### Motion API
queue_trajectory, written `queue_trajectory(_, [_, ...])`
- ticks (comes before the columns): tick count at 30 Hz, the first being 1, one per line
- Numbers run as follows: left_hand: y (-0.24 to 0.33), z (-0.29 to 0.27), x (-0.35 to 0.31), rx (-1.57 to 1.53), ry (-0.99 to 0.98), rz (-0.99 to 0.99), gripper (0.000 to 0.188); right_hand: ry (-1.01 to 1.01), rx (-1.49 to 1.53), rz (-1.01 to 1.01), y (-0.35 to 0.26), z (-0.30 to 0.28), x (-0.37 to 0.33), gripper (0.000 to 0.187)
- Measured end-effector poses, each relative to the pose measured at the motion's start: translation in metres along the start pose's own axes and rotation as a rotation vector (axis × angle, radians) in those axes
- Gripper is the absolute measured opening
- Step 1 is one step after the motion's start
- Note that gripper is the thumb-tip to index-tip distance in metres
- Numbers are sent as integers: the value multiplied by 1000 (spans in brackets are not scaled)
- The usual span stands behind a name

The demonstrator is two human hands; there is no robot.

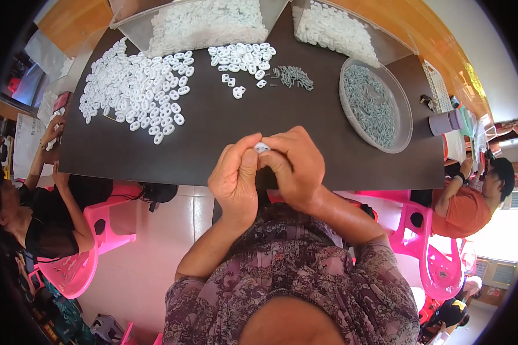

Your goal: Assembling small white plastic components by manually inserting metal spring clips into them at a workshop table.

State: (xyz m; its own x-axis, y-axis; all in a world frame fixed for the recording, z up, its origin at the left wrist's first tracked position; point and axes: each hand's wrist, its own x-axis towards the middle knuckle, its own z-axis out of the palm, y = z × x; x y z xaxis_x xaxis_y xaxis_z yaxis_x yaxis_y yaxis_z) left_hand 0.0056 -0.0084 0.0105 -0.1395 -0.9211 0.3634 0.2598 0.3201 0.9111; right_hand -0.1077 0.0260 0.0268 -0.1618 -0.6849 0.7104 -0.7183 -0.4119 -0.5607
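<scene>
Close to the table's near edge, my left hand (pixel 235 179) and my right hand (pixel 298 165) meet with fingertips pinched on one small white plastic piece (pixel 262 147). Fingers cover most of it, so its full shape is hidden. Beyond the hands are a small pile of similar white oval pieces with holes (pixel 244 56) and a little heap of grey metal screws (pixel 293 77). A few loose white pieces (pixel 238 92) lie nearer to me. To the left spreads a large pile of white oval pieces (pixel 133 86).
Two translucent bins, one at the back left (pixel 133 38) and one at the back right (pixel 394 47), hold white parts. A round clear tub (pixel 407 123) of screws stands right, beside a grey-lilac cup (pixel 445 122). People sit on pink chairs at left (pixel 89 253) and right (pixel 411 230).
</scene>
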Motion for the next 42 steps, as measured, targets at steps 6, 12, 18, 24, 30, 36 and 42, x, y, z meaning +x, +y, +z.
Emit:
queue_trajectory(6, [-14,-14,64,650,-178,265,20,79,-125,225,37,-51,59,14])
queue_trajectory(12, [-37,-3,100,1065,-369,468,14,272,-385,86,108,-100,154,16])
queue_trajectory(18, [-48,-4,105,1072,-386,469,12,150,-725,-14,164,-126,199,14])
queue_trajectory(24, [-51,0,108,1038,-354,472,4,81,-956,11,177,-123,202,12])
queue_trajectory(30, [-53,-10,109,933,-345,364,3,-174,-409,-275,89,-32,123,14])
queue_trajectory(36, [-47,-10,107,813,-354,313,3,-443,-235,-38,88,19,77,15])
queue_trajectory(42, [-52,-13,105,904,-355,372,5,-463,-342,-111,89,17,72,11])
